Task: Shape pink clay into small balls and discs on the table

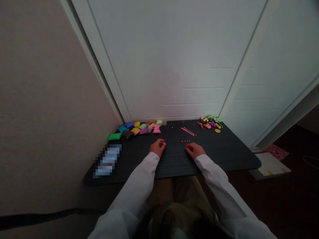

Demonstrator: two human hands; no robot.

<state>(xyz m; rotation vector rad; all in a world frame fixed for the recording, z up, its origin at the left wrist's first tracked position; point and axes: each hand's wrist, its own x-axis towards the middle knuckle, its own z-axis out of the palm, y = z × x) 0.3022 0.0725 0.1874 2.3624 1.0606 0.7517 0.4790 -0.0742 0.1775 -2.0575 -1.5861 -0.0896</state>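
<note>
My left hand (157,148) is closed in a pinch above the dark table, with a small lump of pink clay (163,143) at its fingertips. To its right, my right hand (196,151) rests low over the tabletop, fingers curled together; whatever its fingertips hold, if anything, is too small to make out. Just beyond that hand lies a short row of several tiny pink balls (185,141). Behind the row are slim pink modelling tools (188,131), set down at a slant. An open-looking pink clay packet (157,129) stands beyond my left hand.
Several coloured clay packets (128,133) are grouped at the back left of the black table (171,162). Small colourful clay figures (208,125) and a yellow disc (217,130) sit at the back right. A pixelated, blurred rectangle (108,161) lies at the left edge. White panels rise behind.
</note>
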